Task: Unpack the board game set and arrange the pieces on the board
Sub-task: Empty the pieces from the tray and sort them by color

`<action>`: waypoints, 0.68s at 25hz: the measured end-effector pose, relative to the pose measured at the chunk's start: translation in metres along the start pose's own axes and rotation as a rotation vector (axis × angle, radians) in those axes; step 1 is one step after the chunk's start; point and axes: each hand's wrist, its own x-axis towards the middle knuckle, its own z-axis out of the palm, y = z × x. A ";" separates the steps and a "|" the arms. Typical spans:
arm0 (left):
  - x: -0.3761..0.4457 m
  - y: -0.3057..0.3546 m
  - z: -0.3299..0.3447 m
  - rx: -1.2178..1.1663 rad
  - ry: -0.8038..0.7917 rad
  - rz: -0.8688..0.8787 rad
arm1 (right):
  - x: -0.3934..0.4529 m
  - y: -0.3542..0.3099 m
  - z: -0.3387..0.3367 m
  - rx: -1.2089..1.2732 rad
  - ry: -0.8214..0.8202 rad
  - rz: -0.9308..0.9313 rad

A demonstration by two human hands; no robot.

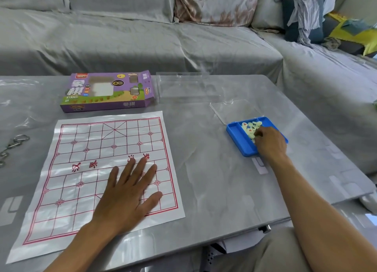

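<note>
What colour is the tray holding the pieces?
Bright blue: the tray shows clearly in the head view, under the right hand.

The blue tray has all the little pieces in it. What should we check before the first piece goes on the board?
1. Paper board lies flat and unfolded on the table: ok.
2. Left hand presses the board with straight fingers: ok.
3. Board squares free of pieces: ok.
4. Blue tray open, its clear lid lying behind it: ok.
5. Right hand has reached the pieces: ok.
6. A piece is pinched in its fingers: cannot tell, the hand hides them.
</note>
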 end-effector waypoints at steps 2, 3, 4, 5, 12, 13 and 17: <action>-0.001 -0.001 -0.001 -0.010 -0.001 -0.001 | -0.001 0.000 -0.001 0.029 0.013 -0.013; -0.001 -0.001 -0.002 -0.013 -0.001 -0.005 | -0.003 -0.003 -0.004 0.045 0.031 -0.016; -0.001 0.000 -0.003 -0.010 -0.006 -0.008 | -0.005 -0.008 -0.008 0.071 0.072 -0.022; -0.001 0.001 -0.004 0.000 -0.012 -0.008 | -0.008 -0.017 -0.013 0.119 0.127 -0.038; -0.001 0.004 -0.007 0.041 -0.046 -0.020 | -0.078 -0.118 0.020 0.130 -0.304 -0.599; 0.000 0.003 -0.007 0.038 -0.045 -0.018 | -0.075 -0.118 0.020 0.137 -0.301 -0.595; 0.000 0.003 -0.005 0.014 -0.027 -0.016 | -0.025 -0.071 -0.001 0.262 0.093 -0.220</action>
